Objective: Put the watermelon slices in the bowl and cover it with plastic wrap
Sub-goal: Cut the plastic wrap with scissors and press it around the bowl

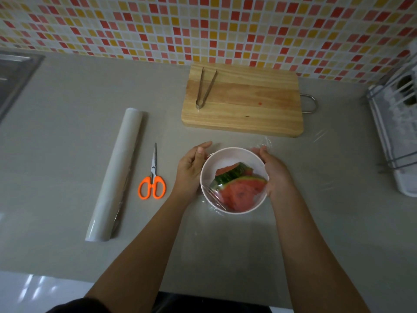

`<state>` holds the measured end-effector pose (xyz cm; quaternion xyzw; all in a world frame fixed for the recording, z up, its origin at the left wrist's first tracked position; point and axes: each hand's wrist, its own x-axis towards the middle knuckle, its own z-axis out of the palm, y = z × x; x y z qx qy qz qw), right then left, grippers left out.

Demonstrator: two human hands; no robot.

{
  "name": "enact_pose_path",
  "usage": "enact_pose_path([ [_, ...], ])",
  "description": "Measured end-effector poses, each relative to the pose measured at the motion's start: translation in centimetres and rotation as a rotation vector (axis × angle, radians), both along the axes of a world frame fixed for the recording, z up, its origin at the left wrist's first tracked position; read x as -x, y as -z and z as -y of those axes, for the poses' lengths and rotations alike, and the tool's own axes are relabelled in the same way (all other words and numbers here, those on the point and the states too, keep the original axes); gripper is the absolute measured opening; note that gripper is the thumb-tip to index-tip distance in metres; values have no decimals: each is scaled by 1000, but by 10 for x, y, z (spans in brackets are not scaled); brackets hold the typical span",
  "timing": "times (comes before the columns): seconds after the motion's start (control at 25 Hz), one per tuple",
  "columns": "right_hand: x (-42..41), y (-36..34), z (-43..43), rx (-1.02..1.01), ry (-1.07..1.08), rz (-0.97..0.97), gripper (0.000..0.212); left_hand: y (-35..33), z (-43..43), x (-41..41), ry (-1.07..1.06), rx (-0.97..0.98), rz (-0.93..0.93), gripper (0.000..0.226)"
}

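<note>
The bowl (225,158) stands on the desk (67,132) near the middle, a little toward the front edge, with two watermelon slices (239,195) in it. Plastic wrap (268,142) lies over the bowl and spreads onto the desk around it. The left hand (191,168) rests against the bowl's left side, fingers apart and nearly straight. The right hand (276,175) lies flat against the right side, fingers straight along the rim, pressing the wrap. Left of the bowl lie scissors (153,184), and further left a wrap roll (117,175). A board (246,102) with tongs (204,89) on it sits at the back edge. A rack (397,123) stands at the right edge, and a sink (13,73) shows at the back left corner.
</note>
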<state>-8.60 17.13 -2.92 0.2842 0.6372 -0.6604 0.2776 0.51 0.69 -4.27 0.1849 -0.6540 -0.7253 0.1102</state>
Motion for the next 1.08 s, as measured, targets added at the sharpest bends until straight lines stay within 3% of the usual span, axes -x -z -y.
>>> enact_pose_path([
  [0.32, -1, 0, 2, -23, 45, 0, 44, 0, -3, -2, -39, 67, 189, 66],
  [0.52, -4, -1, 2, -16, 70, 18, 41, -3, -12, -11, 95, -212, 162, 82],
  [0.6, -4, -1, 2, -23, 54, 14, 43, -2, -13, -12, 66, -151, 190, 80],
  [0.88, -2, -5, -1, -7, -5, 22, 44, -10, -11, -19, 21, 403, 284, 73],
  [0.96, -1, -6, -1, 27, -7, 21, 47, -14, -7, -20, 13, 462, 284, 77],
  [1.08, 0, -5, -1, 77, 26, 18, 49, -22, -1, -11, 35, 347, 182, 72],
])
